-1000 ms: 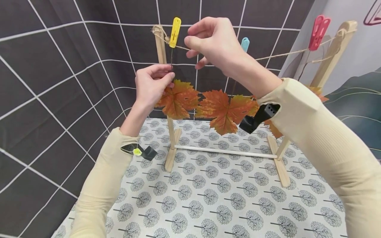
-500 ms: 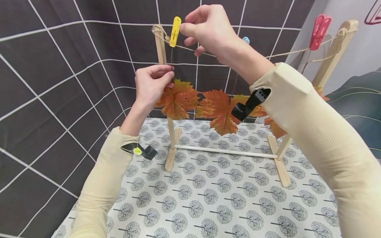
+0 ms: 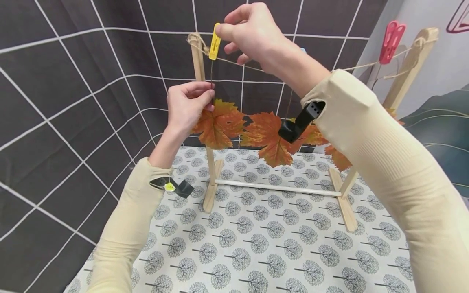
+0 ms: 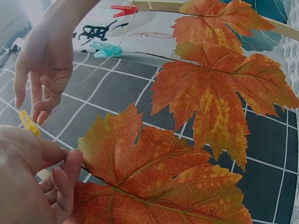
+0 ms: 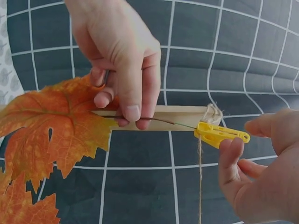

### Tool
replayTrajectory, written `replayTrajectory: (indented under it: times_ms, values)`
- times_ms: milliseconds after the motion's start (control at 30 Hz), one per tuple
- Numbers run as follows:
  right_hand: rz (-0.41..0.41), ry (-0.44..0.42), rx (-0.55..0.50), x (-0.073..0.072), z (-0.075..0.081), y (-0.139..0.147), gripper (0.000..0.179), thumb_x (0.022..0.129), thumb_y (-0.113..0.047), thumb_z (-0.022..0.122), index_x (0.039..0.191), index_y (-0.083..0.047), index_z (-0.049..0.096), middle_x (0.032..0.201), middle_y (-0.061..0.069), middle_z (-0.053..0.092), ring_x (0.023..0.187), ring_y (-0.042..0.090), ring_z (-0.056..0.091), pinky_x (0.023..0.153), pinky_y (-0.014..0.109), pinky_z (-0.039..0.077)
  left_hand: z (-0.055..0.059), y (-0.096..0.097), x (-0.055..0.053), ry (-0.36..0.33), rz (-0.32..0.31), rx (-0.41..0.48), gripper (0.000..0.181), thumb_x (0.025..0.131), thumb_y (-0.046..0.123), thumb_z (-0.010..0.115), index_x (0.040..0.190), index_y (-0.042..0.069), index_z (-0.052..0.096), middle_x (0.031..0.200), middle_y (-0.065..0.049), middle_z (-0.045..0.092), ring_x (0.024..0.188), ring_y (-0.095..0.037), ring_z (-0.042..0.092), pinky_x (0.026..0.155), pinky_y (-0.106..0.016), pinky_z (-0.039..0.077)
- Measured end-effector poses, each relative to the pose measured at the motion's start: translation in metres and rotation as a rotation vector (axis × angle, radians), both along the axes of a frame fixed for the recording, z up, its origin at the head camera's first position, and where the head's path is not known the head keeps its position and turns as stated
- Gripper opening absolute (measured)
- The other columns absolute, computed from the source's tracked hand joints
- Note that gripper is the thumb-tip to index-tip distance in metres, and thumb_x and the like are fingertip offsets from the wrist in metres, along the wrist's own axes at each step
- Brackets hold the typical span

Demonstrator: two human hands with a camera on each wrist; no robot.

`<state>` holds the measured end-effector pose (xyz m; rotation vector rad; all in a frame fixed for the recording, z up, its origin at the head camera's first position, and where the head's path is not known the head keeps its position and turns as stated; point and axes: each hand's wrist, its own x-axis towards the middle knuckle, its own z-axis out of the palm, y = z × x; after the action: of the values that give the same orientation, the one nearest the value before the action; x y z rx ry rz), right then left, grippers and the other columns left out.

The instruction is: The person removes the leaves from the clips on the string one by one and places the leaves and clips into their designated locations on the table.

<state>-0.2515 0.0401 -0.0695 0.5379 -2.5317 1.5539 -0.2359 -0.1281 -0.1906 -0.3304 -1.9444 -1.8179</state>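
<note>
My left hand (image 3: 188, 103) pinches the thin dark stem of an orange artificial maple leaf (image 3: 220, 124) between thumb and fingers. Up that stem, a yellow clothespin (image 5: 217, 134) grips its tip at the twine (image 5: 200, 182), beside the left wooden post (image 3: 198, 61). My right hand (image 3: 253, 34) is up at the clothespin's handle end, thumb overlapping its top in the head view. In the right wrist view, the right thumb and a fingertip straddle the handles, fingers loosely bent. The nearest leaf hangs sideways across the left wrist view, its stem running into my left fingers.
More orange leaves (image 4: 205, 88) hang along the twine from a light blue clothespin (image 4: 105, 49) and a red clothespin (image 3: 392, 42). A white crossbar (image 3: 278, 186) joins the wooden feet on a tree-print cloth (image 3: 256, 244). Behind is a dark gridded backdrop (image 3: 121, 53).
My right hand has moved up and left to the yellow clothespin, its thumb now overlapping the top. The left hand keeps its hold on the leaf stem.
</note>
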Motion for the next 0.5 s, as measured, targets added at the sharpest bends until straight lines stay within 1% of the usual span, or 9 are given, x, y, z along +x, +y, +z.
replayTrajectory:
  times_ms: [167,400,500]
  values:
    - [-0.015,-0.022,-0.013,-0.0023,0.0027,-0.0011,0.043,0.097,-0.031,0.067,0.133,-0.011,0.055,0.127,0.001,0.055,0.097,0.014,0.06,0.065,0.023,0.049,-0.0001,0.0,-0.0003,0.008,-0.002,0.004,0.017,0.088,-0.004,0.073,0.104,-0.006,0.075,0.096,-0.014,0.074,0.054,-0.014,0.065,0.058,-0.021,0.057]
    - [-0.007,-0.045,-0.019,-0.0066,0.0033,-0.0022,0.04,0.097,-0.03,0.067,0.131,-0.011,0.058,0.126,0.001,0.055,0.098,0.014,0.057,0.064,0.022,0.047,-0.0008,0.0007,-0.0016,0.017,-0.007,0.015,0.017,0.087,-0.006,0.072,0.104,-0.01,0.073,0.099,-0.02,0.073,0.052,-0.012,0.064,0.056,-0.021,0.056]
    - [0.003,-0.057,-0.027,-0.0084,0.0032,-0.003,0.038,0.097,-0.029,0.068,0.129,-0.01,0.059,0.125,0.001,0.055,0.097,0.014,0.056,0.062,0.021,0.046,-0.0015,0.001,-0.0021,0.015,-0.001,0.016,0.017,0.087,-0.006,0.072,0.103,-0.01,0.073,0.098,-0.02,0.073,0.051,-0.012,0.063,0.056,-0.021,0.056]
